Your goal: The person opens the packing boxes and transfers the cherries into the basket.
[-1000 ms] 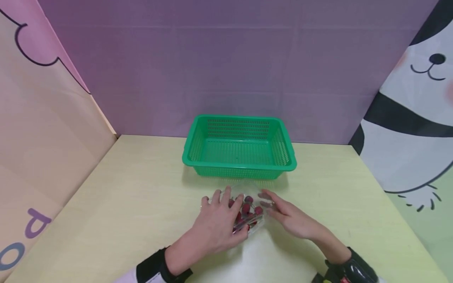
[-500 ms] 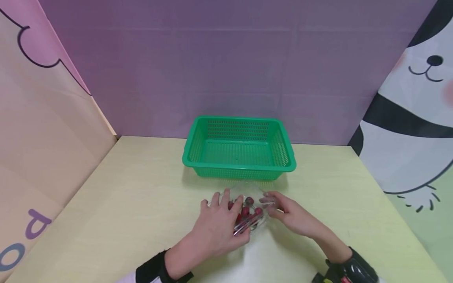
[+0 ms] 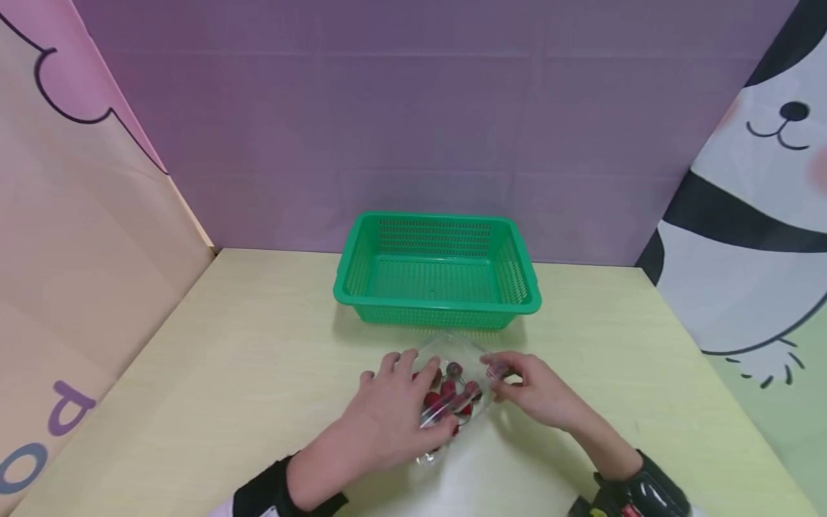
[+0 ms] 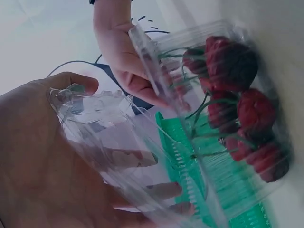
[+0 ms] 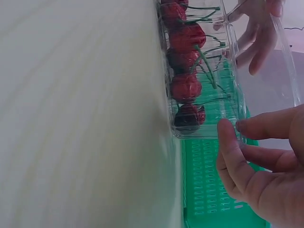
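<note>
A clear plastic clamshell box lies on the table with several dark red cherries inside, their green stems showing in both wrist views. My left hand holds the raised lid, thumb at its edge and fingers spread along its other side. At the box's right side, my right hand pinches the rim between thumb and fingers. In the left wrist view the lid stands apart from the cherry-filled base. From the head, my left hand covers part of the box.
Just beyond the box stands a green plastic basket with nothing in it. The pale table meets a purple backdrop at the rear. Printed panels rise on the left and right.
My left hand has drawn slightly back and left, and the lid has lifted away from the base. The fingers of my right hand have closed in on the rim.
</note>
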`<action>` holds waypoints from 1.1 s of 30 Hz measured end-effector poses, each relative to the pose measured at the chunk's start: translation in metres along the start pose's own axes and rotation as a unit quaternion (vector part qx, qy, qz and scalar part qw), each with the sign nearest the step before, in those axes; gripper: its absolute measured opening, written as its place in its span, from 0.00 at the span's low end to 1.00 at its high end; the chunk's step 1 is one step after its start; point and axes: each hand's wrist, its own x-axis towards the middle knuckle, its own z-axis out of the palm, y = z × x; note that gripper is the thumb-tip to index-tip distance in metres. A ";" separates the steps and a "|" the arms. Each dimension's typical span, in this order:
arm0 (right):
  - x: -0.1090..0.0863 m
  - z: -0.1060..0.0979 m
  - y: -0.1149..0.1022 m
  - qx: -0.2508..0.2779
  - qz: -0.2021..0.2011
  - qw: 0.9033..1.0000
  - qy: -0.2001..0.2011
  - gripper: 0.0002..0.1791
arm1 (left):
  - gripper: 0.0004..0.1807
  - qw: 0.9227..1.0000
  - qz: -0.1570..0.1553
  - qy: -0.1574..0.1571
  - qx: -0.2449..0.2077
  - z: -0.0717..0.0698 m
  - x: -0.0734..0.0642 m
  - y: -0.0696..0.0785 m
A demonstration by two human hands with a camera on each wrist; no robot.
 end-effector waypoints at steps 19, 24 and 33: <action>0.007 -0.004 -0.008 -0.046 -0.007 0.999 -0.010 0.17 | 0.27 0.988 0.064 0.074 -0.118 -0.040 0.000 -0.021; 0.009 -0.005 -0.008 -0.043 -0.004 0.999 -0.014 0.17 | 0.26 0.984 0.066 0.072 -0.147 -0.046 -0.001 -0.025; 0.010 -0.008 -0.011 -0.048 -0.002 0.999 -0.022 0.17 | 0.23 0.971 0.078 0.082 -0.211 -0.056 -0.002 -0.035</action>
